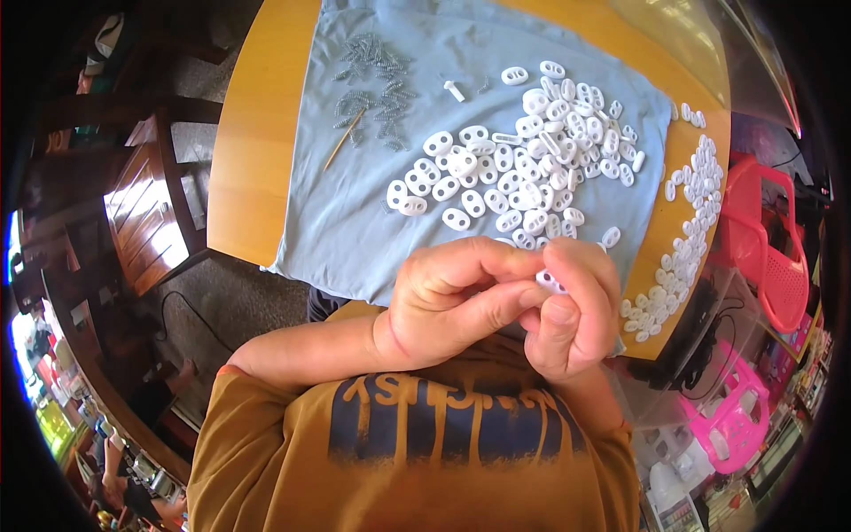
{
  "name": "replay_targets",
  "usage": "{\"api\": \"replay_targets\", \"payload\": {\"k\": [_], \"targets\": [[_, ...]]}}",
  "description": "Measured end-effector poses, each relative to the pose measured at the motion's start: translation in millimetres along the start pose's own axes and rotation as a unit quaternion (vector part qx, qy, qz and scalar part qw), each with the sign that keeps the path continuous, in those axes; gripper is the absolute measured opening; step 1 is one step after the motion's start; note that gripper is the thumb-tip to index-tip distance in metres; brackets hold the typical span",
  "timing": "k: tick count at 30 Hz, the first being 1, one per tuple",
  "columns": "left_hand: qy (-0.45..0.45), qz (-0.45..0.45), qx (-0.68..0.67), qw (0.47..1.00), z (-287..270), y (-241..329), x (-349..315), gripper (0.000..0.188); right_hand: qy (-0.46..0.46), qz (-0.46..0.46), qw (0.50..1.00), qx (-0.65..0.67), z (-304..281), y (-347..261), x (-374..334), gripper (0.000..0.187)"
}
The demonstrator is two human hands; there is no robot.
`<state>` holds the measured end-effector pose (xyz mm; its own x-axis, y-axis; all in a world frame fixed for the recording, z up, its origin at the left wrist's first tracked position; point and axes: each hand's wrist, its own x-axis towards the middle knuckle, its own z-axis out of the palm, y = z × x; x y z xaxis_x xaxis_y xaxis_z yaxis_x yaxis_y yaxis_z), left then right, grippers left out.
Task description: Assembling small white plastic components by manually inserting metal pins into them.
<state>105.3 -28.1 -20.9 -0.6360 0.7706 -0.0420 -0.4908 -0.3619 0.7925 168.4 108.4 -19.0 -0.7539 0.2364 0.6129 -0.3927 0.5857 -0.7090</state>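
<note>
A white oval cord lock piece with two holes [550,281] is pinched between my hands above the near edge of the cloth. My left hand [452,301] is closed, its thumb and forefinger tips meeting at the piece. Curled around the other side of it is my right hand [576,310], also closed; the fingers cover part of the piece. Just beyond my hands lies a big heap of similar white two-hole pieces [532,168]. Small metal springs [377,75] lie in a loose pile farther left, with a thin wooden stick [344,139] beside them.
A light blue cloth [346,222] covers most of the wooden table [244,160]. One small white peg-shaped part [455,91] lies between springs and heap. More white pieces [678,266] line the table's right edge. A red plastic chair [767,248] and a pink one [731,417] stand at right.
</note>
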Motion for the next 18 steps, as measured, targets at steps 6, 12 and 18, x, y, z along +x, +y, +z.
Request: {"api": "replay_targets", "payload": {"k": [6, 12, 18], "targets": [[-0.007, -0.043, -0.140, 0.989, 1.6, 14.4, -1.6, 0.025, -0.011, 0.001, 1.000, 0.017, 2.1, -8.2, 6.8, 0.031], [0.060, -0.130, 0.005, 0.990, -5.4, 35.9, 17.5, 0.016, -0.029, 0.092, 0.995, -0.016, -3.5, -18.1, -13.3, 0.043], [0.146, 0.165, 0.245, 0.944, -51.9, 122.9, 111.1, 0.016, -0.039, 0.071, 0.997, -0.006, -14.6, -12.3, -16.0, 0.033]]}}
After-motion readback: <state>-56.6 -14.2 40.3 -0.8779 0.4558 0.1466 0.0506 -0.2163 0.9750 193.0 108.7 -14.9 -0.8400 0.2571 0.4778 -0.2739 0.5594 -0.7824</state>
